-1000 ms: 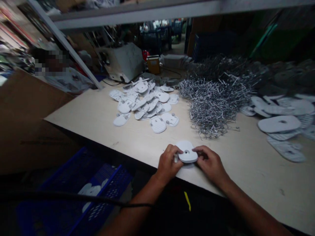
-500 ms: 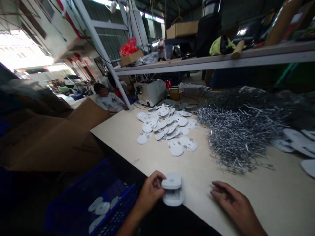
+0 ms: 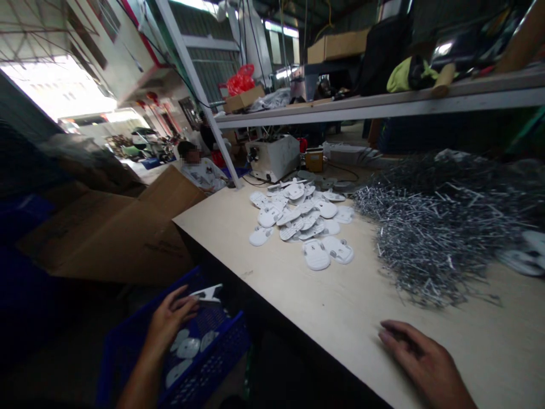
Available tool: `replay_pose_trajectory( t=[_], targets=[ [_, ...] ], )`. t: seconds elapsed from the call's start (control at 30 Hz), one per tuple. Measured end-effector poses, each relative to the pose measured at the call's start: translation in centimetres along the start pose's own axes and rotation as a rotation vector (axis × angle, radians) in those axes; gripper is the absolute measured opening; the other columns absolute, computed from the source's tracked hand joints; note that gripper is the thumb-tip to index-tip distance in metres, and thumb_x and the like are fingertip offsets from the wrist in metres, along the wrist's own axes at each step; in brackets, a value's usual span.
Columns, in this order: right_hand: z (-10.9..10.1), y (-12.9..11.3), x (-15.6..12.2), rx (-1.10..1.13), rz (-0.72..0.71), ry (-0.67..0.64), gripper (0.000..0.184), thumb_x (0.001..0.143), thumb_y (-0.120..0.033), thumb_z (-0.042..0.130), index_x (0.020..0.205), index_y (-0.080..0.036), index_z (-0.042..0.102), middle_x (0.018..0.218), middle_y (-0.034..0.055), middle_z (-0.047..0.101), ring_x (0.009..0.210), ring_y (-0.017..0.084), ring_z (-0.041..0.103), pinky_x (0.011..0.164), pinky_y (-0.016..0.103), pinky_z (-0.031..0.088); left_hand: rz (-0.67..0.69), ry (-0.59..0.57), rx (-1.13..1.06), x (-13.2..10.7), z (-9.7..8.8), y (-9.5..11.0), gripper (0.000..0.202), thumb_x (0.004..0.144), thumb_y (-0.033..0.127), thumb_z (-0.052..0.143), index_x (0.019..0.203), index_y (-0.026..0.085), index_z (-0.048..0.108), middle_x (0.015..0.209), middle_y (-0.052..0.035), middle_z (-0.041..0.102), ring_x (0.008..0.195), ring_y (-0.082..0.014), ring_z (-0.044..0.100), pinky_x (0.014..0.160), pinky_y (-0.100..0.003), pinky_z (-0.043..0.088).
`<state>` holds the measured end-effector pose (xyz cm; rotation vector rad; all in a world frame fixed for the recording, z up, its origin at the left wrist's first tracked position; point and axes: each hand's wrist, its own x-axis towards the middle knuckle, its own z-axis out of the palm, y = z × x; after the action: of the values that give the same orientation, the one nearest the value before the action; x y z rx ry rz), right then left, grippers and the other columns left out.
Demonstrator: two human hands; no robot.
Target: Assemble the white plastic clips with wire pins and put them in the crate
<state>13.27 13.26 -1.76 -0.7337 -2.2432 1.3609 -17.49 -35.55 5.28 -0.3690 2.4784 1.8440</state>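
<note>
Away from the table [image 3: 340,312] edge, our left hand [image 3: 170,315] has moved across to the blue basket [image 3: 230,343], and the white part [image 3: 209,293] has travelled with it. We see that part above the basket at our left fingertips, but cannot tell whether they are clamped on it or just clear. Our right hand [image 3: 426,360] has kept its loose curl over the table, thumb and forefinger apart with nothing between, near the heap of metal rods [image 3: 426,244].
</note>
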Motion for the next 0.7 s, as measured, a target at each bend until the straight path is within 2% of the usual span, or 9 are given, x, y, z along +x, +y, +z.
replay_pose_trajectory(
  t=[0.1, 0.17, 0.23, 0.3, 0.37, 0.47, 0.57, 0.7],
  targets=[
    [0.0, -0.1, 0.1, -0.004, -0.010, 0.015, 0.047, 0.075, -0.066, 0.077, 0.093, -0.024, 0.086, 0.092, 0.0099, 0.080, 0.079, 0.028, 0.076, 0.062, 0.027, 0.063, 0.145, -0.081, 0.041, 1.5, 3.8, 1.4, 0.083, 0.065, 0.051, 0.085, 0.136, 0.017, 0.058, 0.106, -0.0106, 0.076, 0.082, -0.0240, 0.076, 0.071, -0.035, 0.063],
    [-0.1, -0.3, 0.1, -0.015, -0.017, 0.025, 0.046, 0.074, -0.066, 0.077, 0.091, -0.024, 0.086, 0.090, 0.0098, 0.080, 0.077, 0.029, 0.077, 0.060, 0.027, 0.063, 0.287, -0.191, 0.180, 2.9, 7.3, 2.8, 0.078, 0.077, 0.060, 0.074, 0.138, 0.013, 0.058, 0.113, -0.0152, 0.075, 0.087, -0.0262, 0.076, 0.074, -0.038, 0.063],
    [0.0, -0.4, 0.1, -0.027, -0.027, 0.033, 0.045, 0.074, -0.066, 0.077, 0.089, -0.024, 0.086, 0.089, 0.0094, 0.080, 0.075, 0.028, 0.077, 0.060, 0.027, 0.063, 0.446, -0.230, 0.418, 4.9, 11.1, 4.5, 0.075, 0.086, 0.061, 0.065, 0.142, 0.012, 0.058, 0.121, -0.0193, 0.073, 0.096, -0.0285, 0.075, 0.083, -0.042, 0.062],
    [0.2, -0.4, 0.1, -0.037, -0.045, 0.041, 0.044, 0.076, -0.066, 0.076, 0.089, -0.025, 0.086, 0.089, 0.0089, 0.080, 0.076, 0.029, 0.077, 0.061, 0.027, 0.063, 0.509, -0.256, 0.505, 7.4, 14.9, 6.4, 0.073, 0.086, 0.056, 0.070, 0.145, 0.015, 0.059, 0.130, -0.0202, 0.071, 0.104, -0.0304, 0.074, 0.092, -0.043, 0.059],
    [0.4, -0.3, 0.1, -0.041, -0.070, 0.037, 0.042, 0.078, -0.065, 0.076, 0.089, -0.026, 0.086, 0.090, 0.0084, 0.081, 0.078, 0.029, 0.077, 0.063, 0.027, 0.064, 0.558, -0.294, 0.546, 9.9, 18.4, 8.4, 0.072, 0.087, 0.052, 0.075, 0.150, 0.022, 0.058, 0.142, -0.0175, 0.066, 0.118, -0.0310, 0.070, 0.101, -0.040, 0.054],
    [0.6, -0.2, 0.1, -0.038, -0.099, 0.034, 0.040, 0.080, -0.064, 0.076, 0.090, -0.027, 0.086, 0.092, 0.0080, 0.081, 0.079, 0.029, 0.078, 0.066, 0.028, 0.065, 0.582, -0.310, 0.603, 12.7, 23.1, 10.6, 0.076, 0.089, 0.048, 0.076, 0.155, 0.018, 0.052, 0.151, -0.0206, 0.059, 0.134, -0.0348, 0.062, 0.110, -0.042, 0.049],
    [0.6, -0.3, 0.0, -0.044, -0.126, 0.026, 0.037, 0.082, -0.061, 0.075, 0.092, -0.027, 0.086, 0.093, 0.0079, 0.081, 0.079, 0.029, 0.078, 0.067, 0.029, 0.066, 0.609, -0.342, 0.644, 13.2, 26.8, 11.0, 0.075, 0.084, 0.043, 0.083, 0.149, 0.016, 0.059, 0.149, -0.0216, 0.061, 0.137, -0.0371, 0.060, 0.113, -0.044, 0.046],
    [0.6, -0.6, 0.0, -0.054, -0.151, -0.002, 0.035, 0.087, -0.059, 0.072, 0.093, -0.027, 0.086, 0.095, 0.0083, 0.081, 0.080, 0.029, 0.078, 0.069, 0.030, 0.066, 0.714, -0.393, 0.636, 11.1, 29.5, 8.8, 0.055, 0.085, 0.029, 0.079, 0.138, 0.019, 0.070, 0.144, -0.0151, 0.067, 0.137, -0.0320, 0.059, 0.118, -0.042, 0.042]
  ],
)
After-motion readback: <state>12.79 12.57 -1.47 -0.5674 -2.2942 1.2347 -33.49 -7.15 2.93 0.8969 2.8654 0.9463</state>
